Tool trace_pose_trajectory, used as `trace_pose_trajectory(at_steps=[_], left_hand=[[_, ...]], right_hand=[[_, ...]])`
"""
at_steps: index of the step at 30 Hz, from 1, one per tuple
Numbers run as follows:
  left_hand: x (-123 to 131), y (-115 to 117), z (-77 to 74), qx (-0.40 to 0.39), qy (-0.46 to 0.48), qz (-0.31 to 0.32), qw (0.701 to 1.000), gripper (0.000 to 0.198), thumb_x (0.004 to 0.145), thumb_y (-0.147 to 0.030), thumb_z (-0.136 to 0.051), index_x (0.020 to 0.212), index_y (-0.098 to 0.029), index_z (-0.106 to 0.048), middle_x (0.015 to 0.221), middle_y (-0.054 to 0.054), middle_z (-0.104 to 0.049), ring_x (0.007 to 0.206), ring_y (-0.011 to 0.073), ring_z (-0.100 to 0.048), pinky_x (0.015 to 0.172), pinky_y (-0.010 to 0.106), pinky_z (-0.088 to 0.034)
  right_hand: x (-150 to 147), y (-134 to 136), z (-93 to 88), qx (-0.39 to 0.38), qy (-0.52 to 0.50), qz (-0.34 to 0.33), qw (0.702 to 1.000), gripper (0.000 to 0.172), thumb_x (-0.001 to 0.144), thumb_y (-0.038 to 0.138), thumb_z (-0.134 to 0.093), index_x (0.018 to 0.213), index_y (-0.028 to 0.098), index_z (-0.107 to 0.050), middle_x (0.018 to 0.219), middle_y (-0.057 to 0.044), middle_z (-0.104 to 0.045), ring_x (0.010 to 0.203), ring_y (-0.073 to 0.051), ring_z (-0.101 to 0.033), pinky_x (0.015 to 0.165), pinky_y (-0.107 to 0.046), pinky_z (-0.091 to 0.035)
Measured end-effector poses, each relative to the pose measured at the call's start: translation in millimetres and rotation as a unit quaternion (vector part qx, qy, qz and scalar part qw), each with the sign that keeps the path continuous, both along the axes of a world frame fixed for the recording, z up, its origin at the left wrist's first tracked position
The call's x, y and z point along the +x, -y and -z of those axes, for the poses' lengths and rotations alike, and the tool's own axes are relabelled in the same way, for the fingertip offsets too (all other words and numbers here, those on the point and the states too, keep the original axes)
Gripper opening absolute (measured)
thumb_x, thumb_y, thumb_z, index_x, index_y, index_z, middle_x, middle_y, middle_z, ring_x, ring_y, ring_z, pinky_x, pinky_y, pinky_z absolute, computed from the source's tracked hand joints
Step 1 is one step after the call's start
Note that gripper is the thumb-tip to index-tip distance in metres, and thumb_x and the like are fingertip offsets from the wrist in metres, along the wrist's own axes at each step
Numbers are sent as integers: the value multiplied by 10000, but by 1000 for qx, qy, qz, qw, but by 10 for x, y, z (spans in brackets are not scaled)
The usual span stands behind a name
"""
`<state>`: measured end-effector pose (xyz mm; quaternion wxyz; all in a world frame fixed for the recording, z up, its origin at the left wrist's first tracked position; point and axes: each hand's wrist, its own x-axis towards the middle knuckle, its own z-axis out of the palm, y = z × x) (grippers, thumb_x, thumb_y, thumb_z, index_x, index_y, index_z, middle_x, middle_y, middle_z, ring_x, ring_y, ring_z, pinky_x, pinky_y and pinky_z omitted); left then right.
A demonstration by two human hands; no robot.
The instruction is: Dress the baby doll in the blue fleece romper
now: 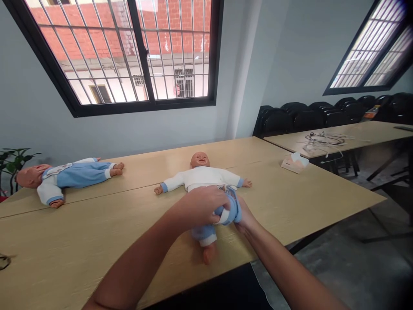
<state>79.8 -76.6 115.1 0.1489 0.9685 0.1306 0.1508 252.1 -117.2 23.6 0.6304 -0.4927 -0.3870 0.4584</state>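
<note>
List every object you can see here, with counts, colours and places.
Bald baby doll in white top: 1, tan-bodied, centre, on its back
Soft cloth trousers: 1 pair, light blue with white cuffs, at that doll's legs
Second baby doll: 1, blue-and-white clothes, left side
Rectangular wooden tables: at least 2, pale brown, foreground and right
Small tissue box: 1, beige with white tissue, right of centre doll
Thin tangled cables: count unclear, white and dark, right table
Shiny chairs: many, black, back right
Small item: 1, orange, among chairs, unclear
Barred windows: 2, dark-framed, left and right
Leafy plant: 1, green, far left
Curved thin object: 1, dark, left edge
Left hand: 1, on the trousers
Right hand: 1, at trousers' right side
</note>
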Motion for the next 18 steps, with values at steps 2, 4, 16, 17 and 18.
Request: trace_pose_trajectory(at_steps=[2,4,16,17,18], left_hand=[[5,7,22,6,-3,-17,1000,226,743,-162,-656,940,-266,-691,994,23,-721,968,281,-663,816,397,-490],[15,13,50,14,-5,-41,999,296,726,-176,-675,1008,-266,-668,1010,28,-720,976,284,-662,808,398,-489],[258,134,244,68,7,-130,989,352,787,-307,-669,1111,-201,-582,1061,88,-689,1030,293,-604,873,420,-485],[245,134,239,56,3,-141,988,364,780,-306,-677,1116,-205,-577,1062,85,-687,1027,292,-604,862,415,-488],[230,135,232,48,-2,-149,988,371,776,-305,-682,1118,-208,-576,1062,83,-687,1024,292,-605,850,412,-488]], right_hand=[[10,3,14,-4,-12,1,1000,359,718,451,-841,971,226,-723,1043,-51,-784,1039,-295,-681,1007,-447,-500],[14,5,29,-11,-33,7,999,379,722,469,-837,995,228,-732,1067,-56,-786,1063,-303,-683,1019,-453,-500],[73,-10,136,-10,-57,12,998,390,735,505,-816,1018,246,-738,1144,-53,-774,1142,-309,-671,1012,-446,-528],[68,-6,134,-11,-59,6,998,381,745,500,-810,1020,246,-737,1131,-52,-776,1137,-311,-673,1014,-449,-528],[60,-3,136,-14,-61,2,998,372,754,498,-803,1020,247,-735,1113,-53,-778,1130,-314,-676,1013,-455,-530]])
